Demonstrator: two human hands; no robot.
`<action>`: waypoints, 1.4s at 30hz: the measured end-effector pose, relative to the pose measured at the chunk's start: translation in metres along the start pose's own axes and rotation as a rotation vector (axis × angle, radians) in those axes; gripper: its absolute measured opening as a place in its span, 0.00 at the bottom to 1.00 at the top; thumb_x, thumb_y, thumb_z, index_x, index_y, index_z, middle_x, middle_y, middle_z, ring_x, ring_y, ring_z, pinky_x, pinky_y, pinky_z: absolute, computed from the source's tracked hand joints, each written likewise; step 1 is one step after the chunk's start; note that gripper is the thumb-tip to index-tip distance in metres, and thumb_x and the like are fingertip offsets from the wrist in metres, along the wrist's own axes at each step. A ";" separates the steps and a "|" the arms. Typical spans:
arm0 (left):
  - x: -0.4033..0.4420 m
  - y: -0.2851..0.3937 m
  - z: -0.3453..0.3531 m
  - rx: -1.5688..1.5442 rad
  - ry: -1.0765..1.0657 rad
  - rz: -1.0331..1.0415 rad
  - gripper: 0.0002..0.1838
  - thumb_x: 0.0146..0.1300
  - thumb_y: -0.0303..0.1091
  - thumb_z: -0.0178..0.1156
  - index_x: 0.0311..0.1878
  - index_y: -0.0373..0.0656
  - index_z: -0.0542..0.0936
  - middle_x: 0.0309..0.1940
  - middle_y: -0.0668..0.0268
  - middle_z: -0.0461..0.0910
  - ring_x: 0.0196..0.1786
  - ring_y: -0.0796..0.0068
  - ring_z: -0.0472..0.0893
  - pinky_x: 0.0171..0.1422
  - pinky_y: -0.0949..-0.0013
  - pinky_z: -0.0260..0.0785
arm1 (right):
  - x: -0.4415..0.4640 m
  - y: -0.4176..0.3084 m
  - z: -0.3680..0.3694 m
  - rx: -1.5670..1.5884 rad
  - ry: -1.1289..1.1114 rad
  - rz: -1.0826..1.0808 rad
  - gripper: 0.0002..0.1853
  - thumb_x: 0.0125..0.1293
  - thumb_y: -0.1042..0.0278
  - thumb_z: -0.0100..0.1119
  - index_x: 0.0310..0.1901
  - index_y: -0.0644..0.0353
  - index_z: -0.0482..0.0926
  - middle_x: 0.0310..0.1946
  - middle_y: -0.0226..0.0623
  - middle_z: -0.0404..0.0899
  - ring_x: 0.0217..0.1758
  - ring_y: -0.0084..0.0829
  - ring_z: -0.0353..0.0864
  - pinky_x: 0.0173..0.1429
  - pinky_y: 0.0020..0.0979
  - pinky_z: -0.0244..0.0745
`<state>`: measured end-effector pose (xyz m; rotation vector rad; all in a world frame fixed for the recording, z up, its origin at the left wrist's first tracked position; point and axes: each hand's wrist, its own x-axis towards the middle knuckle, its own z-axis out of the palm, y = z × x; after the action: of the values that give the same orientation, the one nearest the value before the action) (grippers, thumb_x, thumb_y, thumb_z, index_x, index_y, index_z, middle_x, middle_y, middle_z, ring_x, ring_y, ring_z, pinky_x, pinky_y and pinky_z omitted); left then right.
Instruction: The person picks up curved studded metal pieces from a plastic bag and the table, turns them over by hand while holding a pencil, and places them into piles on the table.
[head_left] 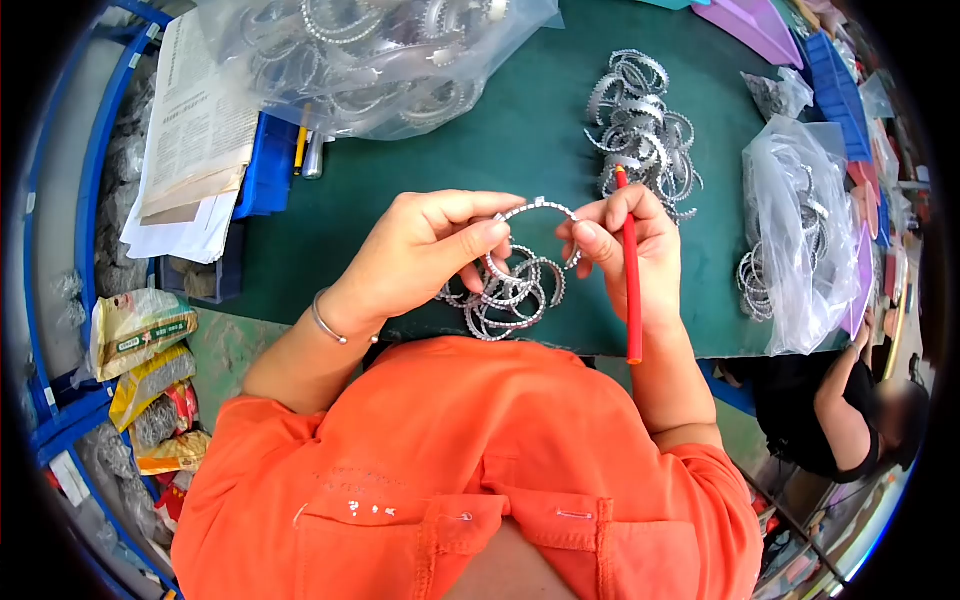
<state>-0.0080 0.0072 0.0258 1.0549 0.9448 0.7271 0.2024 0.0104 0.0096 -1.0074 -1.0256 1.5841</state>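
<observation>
Between my two hands is a silvery open bangle [541, 204] with a segmented, studded band. My left hand [430, 245] pinches one side of it between thumb and fingers. My right hand [640, 240] grips the other side with thumb and fingertip, and also holds a long red pencil-like stick [631, 270] slanting down past the palm. Just beneath the held bangle, a small pile of similar bangles [510, 305] lies at the table's near edge. Farther off, beyond my right hand, more silvery bangles [645, 125] lie in a loose heap.
A big clear plastic bag [370, 70] of bangles covers the back left of the green table [400, 165]. Another clear bag [800, 230] with bangles lies at right. Papers [195, 130] rest over a blue bin [266, 170] at left. A person in black [820, 410] sits at lower right.
</observation>
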 end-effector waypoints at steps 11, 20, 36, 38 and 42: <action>0.002 -0.015 0.005 -0.261 0.049 0.024 0.21 0.57 0.22 0.55 0.55 0.33 0.65 0.37 0.55 0.76 0.39 0.67 0.80 0.43 0.71 0.74 | -0.003 0.005 0.002 0.038 0.098 -0.099 0.12 0.57 0.81 0.57 0.29 0.59 0.62 0.28 0.42 0.77 0.26 0.25 0.77 0.25 0.21 0.74; 0.001 -0.016 0.002 -0.251 0.041 0.036 0.21 0.57 0.21 0.55 0.55 0.32 0.66 0.38 0.55 0.77 0.40 0.68 0.79 0.44 0.72 0.74 | -0.004 0.006 0.005 -0.115 0.138 -0.146 0.12 0.57 0.78 0.58 0.29 0.58 0.62 0.28 0.39 0.76 0.25 0.20 0.75 0.23 0.18 0.68; 0.002 -0.018 0.017 -0.057 0.083 0.217 0.21 0.53 0.16 0.57 0.53 0.31 0.69 0.34 0.63 0.74 0.34 0.80 0.76 0.38 0.77 0.72 | -0.004 0.005 0.024 -0.441 -0.075 -0.461 0.12 0.50 0.82 0.64 0.26 0.62 0.67 0.30 0.37 0.77 0.29 0.21 0.74 0.33 0.22 0.70; 0.002 -0.015 0.016 0.064 0.110 0.278 0.21 0.54 0.17 0.57 0.53 0.32 0.70 0.36 0.63 0.73 0.35 0.80 0.76 0.39 0.77 0.71 | -0.002 0.006 0.024 -0.314 -0.035 -0.435 0.12 0.50 0.83 0.62 0.26 0.61 0.66 0.29 0.37 0.77 0.29 0.21 0.74 0.32 0.21 0.70; 0.009 -0.017 0.012 0.092 0.188 0.363 0.20 0.57 0.20 0.55 0.54 0.33 0.69 0.44 0.61 0.71 0.39 0.79 0.76 0.40 0.77 0.72 | 0.001 -0.008 0.016 0.246 -0.043 -0.194 0.11 0.57 0.83 0.55 0.29 0.57 0.63 0.30 0.43 0.76 0.28 0.26 0.77 0.29 0.22 0.74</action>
<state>0.0076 0.0042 0.0095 1.2730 0.9640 1.1062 0.1892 0.0110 0.0222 -0.6893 -0.9025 1.5323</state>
